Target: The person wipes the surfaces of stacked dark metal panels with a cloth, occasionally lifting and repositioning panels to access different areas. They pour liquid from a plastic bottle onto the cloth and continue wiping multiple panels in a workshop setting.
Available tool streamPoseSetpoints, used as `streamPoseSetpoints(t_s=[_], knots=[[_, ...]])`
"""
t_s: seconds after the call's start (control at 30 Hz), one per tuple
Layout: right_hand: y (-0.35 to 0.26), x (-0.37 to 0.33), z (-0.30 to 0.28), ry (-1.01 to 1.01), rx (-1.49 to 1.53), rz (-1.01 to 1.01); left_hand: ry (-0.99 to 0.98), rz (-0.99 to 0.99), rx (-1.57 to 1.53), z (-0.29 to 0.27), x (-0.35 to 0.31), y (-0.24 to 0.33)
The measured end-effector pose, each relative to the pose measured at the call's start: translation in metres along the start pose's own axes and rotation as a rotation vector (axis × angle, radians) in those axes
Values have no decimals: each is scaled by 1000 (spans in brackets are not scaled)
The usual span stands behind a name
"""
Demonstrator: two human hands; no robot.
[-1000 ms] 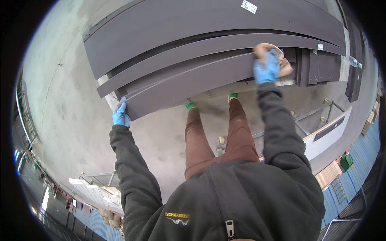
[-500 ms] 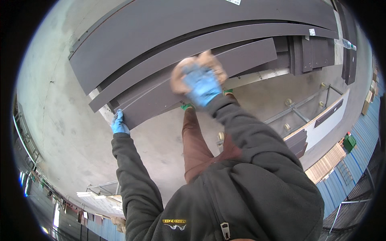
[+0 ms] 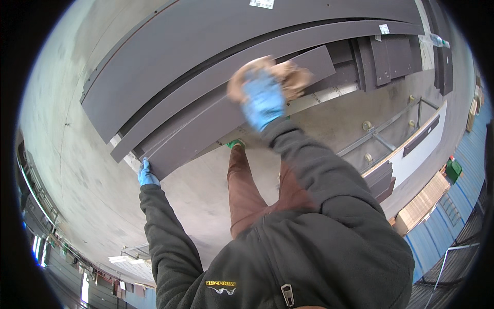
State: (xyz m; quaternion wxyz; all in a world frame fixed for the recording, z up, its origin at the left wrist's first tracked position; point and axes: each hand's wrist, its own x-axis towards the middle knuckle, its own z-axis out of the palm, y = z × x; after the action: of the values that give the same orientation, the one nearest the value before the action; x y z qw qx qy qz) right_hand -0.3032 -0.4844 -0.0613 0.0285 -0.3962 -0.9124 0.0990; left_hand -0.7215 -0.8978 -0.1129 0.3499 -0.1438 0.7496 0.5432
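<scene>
My left hand (image 3: 147,174), in a blue glove, grips the near left end of a long dark grey panel (image 3: 200,129), its fingers at the panel's corner. My right hand (image 3: 263,100), also blue-gloved and smeared by motion, holds a crumpled tan cloth (image 3: 294,81) over the middle of the same panel. The cloth bunches out on both sides of the hand and hides part of the surface. Just beyond lies a narrower grey strip (image 3: 170,105), and past that a wide grey panel (image 3: 149,77).
More dark boards (image 3: 393,59) are stacked at the far right, near a plastic bottle (image 3: 438,41). A metal frame with casters (image 3: 378,136) stands on the floor to the right, beside a white panel (image 3: 422,134). My green shoe (image 3: 236,143) is close below the panel.
My right hand has slid the cloth a little to the right along the panel. My left hand keeps its hold on the panel's end, while the whole view has shifted slightly.
</scene>
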Motion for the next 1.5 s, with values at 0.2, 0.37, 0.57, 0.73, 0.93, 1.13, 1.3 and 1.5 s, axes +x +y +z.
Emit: streamPoseSetpoints(t_s=[0.2, 0.37, 0.57, 0.73, 0.93, 1.13, 1.3, 1.5], knots=[[63, 22, -24, -276, 226, 16, 55, -72, -20, 0, -1, 4], [159, 29, -37, 230, -189, 255, 20, -16, -5, -2, -2, -1], [50, 10, -10, 66, -54, 89, 26, -37, -2, 1, -1, 1], [137, 10, -19, -25, -21, -89, -14, -56, -41, 4, -4, 5], [248, 29, -63, 202, 732, 1061, 69, -57, -23, -1, -2, 3], [204, 6, -162, 635, 1350, 893, 72, -70, -9, -2, 0, 2], [168, 17, -126, 533, 1571, 835, -9, -46, -36, 2, -4, 6], [149, 18, -35, 228, -74, 235, 20, -17, -11, 4, -12, 5]])
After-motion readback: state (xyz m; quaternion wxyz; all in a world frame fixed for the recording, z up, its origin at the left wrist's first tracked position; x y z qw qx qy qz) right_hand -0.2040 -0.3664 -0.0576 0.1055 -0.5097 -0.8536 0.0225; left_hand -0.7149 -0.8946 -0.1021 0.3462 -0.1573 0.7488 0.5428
